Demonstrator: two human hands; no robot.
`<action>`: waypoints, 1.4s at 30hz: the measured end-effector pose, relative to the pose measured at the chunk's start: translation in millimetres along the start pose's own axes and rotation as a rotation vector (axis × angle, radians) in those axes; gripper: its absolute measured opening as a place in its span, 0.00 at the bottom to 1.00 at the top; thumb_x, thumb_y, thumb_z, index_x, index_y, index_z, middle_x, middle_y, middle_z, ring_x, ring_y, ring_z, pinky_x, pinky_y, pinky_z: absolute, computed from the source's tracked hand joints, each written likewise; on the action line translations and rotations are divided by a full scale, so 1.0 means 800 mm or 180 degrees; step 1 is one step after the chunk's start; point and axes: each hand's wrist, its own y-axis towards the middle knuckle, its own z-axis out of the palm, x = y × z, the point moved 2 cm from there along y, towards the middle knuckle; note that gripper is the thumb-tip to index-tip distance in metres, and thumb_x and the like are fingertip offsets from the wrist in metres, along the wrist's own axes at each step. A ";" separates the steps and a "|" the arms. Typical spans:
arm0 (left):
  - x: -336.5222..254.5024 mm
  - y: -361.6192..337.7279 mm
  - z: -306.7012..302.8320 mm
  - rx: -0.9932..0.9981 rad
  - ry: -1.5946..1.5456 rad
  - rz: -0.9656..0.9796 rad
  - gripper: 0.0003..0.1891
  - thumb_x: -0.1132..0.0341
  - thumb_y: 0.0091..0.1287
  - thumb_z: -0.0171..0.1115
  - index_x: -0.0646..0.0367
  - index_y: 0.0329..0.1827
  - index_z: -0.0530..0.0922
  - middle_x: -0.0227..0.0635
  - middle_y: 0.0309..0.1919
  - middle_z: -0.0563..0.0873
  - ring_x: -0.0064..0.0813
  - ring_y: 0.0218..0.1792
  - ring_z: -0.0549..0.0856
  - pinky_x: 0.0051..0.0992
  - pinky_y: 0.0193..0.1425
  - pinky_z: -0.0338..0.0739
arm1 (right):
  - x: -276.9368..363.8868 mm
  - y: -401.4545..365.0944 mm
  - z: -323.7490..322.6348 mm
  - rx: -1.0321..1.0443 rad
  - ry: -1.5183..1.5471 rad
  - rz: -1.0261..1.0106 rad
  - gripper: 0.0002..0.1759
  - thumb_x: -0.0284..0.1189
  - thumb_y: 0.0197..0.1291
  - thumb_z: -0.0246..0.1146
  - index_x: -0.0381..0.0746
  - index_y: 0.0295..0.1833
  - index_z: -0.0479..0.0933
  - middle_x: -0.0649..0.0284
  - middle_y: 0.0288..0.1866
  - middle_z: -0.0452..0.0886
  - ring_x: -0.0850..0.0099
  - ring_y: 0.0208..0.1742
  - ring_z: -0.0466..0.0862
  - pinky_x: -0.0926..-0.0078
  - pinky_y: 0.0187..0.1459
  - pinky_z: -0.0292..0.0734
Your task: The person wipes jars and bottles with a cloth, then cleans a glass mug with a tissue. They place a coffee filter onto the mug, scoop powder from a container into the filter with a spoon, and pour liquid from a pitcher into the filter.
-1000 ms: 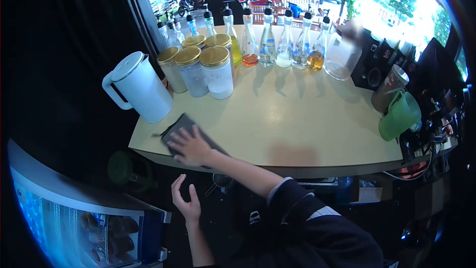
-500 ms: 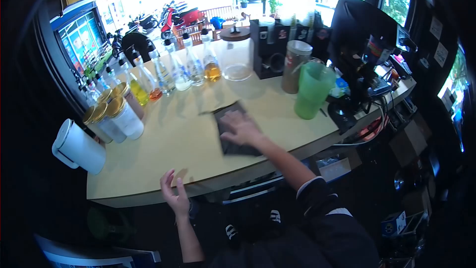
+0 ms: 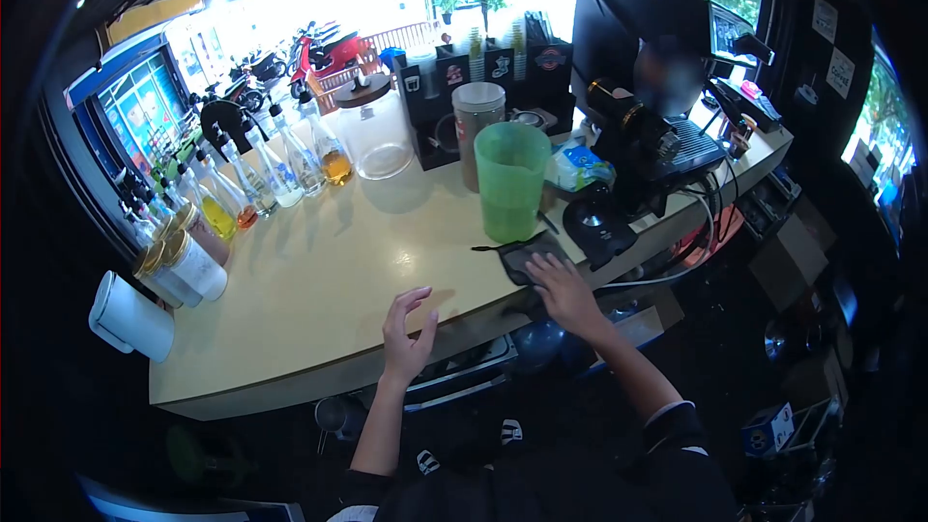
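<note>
Nearer green jug (image 3: 510, 184), right hand (image 3: 566, 298) on cloth (image 3: 520, 257)

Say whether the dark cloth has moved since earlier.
Yes: the dark cloth has moved rightward along the counter, away from the white jug, toward the green pitcher.

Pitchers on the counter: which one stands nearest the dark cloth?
The translucent green pitcher, just behind the cloth under the right hand; the white pitcher is far left.

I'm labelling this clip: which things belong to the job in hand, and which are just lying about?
In the job:
right hand
dark cloth beneath it
countertop

Just standing about:
green pitcher
white pitcher
gold-lidded jars
pump bottles
clear jar
</note>
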 end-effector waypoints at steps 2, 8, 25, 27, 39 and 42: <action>-0.009 0.005 0.023 0.0073 -0.0047 0.0034 0.14 0.74 0.61 0.61 0.63 0.51 0.76 0.42 0.47 0.81 0.36 0.51 0.81 0.31 0.56 0.76 | -0.030 -0.008 -0.022 0.0209 0.0726 0.0661 0.22 0.33 0.68 0.51 0.43 0.66 0.67 0.58 0.66 0.71 0.56 0.66 0.70 0.62 0.66 0.63; -0.011 0.015 0.104 0.0485 -0.1086 -0.0947 0.20 0.66 0.67 0.60 0.65 0.59 0.71 0.42 0.55 0.78 0.32 0.57 0.77 0.28 0.57 0.74 | -0.020 0.014 -0.056 -0.0553 0.4799 0.1591 0.18 0.32 0.71 0.48 0.39 0.63 0.68 0.58 0.60 0.74 0.65 0.60 0.76 0.61 0.61 0.71; -0.033 0.141 -0.030 -0.0564 -0.0616 -0.0201 0.09 0.67 0.66 0.63 0.61 0.43 0.73 0.22 0.27 0.73 0.11 0.31 0.73 0.12 0.35 0.69 | 0.086 0.170 -0.076 0.0012 0.5301 0.0471 0.08 0.23 0.59 0.64 0.36 0.44 0.77 0.66 0.41 0.81 0.80 0.44 0.80 0.83 0.47 0.74; -0.037 0.168 -0.042 -0.0695 -0.0629 -0.0217 0.10 0.67 0.67 0.62 0.61 0.44 0.73 0.22 0.28 0.72 0.11 0.32 0.73 0.12 0.36 0.68 | 0.097 0.210 -0.084 -0.0200 0.5128 0.0213 0.07 0.23 0.59 0.64 0.36 0.44 0.77 0.66 0.40 0.81 0.81 0.43 0.79 0.84 0.46 0.73; 0.068 0.056 -0.045 0.0103 -0.0959 -0.0973 0.07 0.73 0.66 0.60 0.62 0.45 0.75 0.25 0.35 0.79 0.12 0.38 0.77 0.15 0.43 0.71 | 0.055 0.139 0.049 0.0710 0.3610 0.0511 0.11 0.26 0.59 0.65 0.33 0.44 0.77 0.67 0.28 0.79 0.84 0.30 0.77 0.84 0.33 0.72; 0.111 0.081 -0.035 -0.0018 -0.0117 -0.1414 0.15 0.70 0.64 0.63 0.62 0.51 0.73 0.33 0.45 0.81 0.21 0.47 0.79 0.21 0.50 0.74 | 0.051 0.148 0.060 0.0503 0.3739 0.0641 0.17 0.27 0.58 0.65 0.33 0.52 0.74 0.62 0.36 0.80 0.79 0.34 0.80 0.81 0.34 0.75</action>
